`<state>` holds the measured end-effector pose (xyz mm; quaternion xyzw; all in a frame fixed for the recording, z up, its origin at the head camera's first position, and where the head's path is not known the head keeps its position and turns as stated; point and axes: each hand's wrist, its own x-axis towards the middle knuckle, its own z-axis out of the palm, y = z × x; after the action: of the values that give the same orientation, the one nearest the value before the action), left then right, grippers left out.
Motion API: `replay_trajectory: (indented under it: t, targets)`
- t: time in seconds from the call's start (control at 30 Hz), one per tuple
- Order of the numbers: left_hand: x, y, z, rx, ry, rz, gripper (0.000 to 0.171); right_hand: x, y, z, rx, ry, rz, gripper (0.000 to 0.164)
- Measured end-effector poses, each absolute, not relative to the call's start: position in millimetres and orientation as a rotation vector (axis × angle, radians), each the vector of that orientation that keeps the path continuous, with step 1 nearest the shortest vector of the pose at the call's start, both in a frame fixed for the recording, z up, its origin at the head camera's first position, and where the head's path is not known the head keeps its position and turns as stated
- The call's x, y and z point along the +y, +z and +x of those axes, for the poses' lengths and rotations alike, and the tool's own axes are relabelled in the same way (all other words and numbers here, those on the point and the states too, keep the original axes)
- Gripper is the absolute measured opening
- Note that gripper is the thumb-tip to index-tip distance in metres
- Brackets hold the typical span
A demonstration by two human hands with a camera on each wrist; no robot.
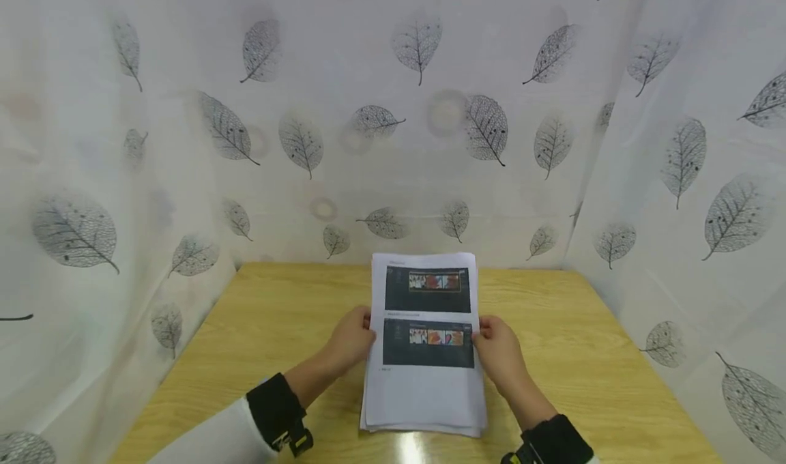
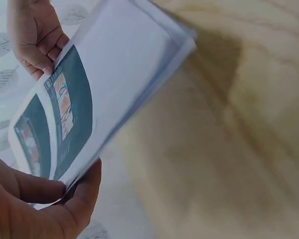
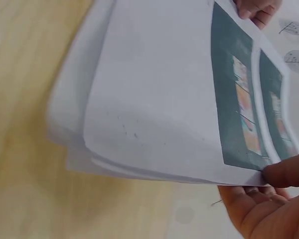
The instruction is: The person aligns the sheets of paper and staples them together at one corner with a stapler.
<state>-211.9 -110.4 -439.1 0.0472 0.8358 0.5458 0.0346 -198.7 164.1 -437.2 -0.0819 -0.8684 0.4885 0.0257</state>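
A stack of printed paper sheets (image 1: pixel 424 396) is held up over the wooden table, its top page bearing two dark printed pictures with small coloured images. My left hand (image 1: pixel 354 334) grips the left edge, thumb on top and fingers beneath, as the left wrist view shows the hand (image 2: pixel 50 199) close up. On the opposite edge my right hand (image 1: pixel 499 351) pinches the sheets the same way; in the right wrist view the thumb of this hand (image 3: pixel 274 199) presses the top page. At the near end the sheets (image 3: pixel 139 99) fan slightly out of line.
The wooden table (image 1: pixel 552 327) extends to both sides of the paper. White curtains (image 1: pixel 393 177) printed with grey leaves hang behind the table and along its left and right sides. Dark bands (image 1: pixel 276 409) with small devices circle both wrists.
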Motion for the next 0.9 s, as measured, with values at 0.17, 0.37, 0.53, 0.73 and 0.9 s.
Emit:
replay_trajectory:
  t: [0.17, 0.37, 0.53, 0.73, 0.9]
  targets:
    - [-109.0, -403.7, -209.3, 2.812, 1.680, 0.305, 0.031, 160.1, -407.0, -195.8, -2.484, 1.522, -0.088, 0.028]
    - [-104.1, -380.2, -199.3, 2.919, 1.765, 0.372, 0.029, 154.5, -389.9, -189.1, -2.269, 1.504, 0.094, 0.022]
    - [-99.8, -408.3, -199.6, 2.951, 1.806, 0.406, 0.029, 150.3, -408.9, -186.6, -2.239, 1.475, 0.126, 0.019]
    - [-99.9, -455.6, -198.7, 2.892, 1.755, 0.309, 0.032, 146.9, -450.7, -182.6, -2.418, 1.495, 0.045, 0.027]
    - [-99.8, -460.7, -196.7, 2.908, 1.696, 0.321, 0.029, 147.9, -460.8, -181.0, -2.511, 1.378, 0.019, 0.020]
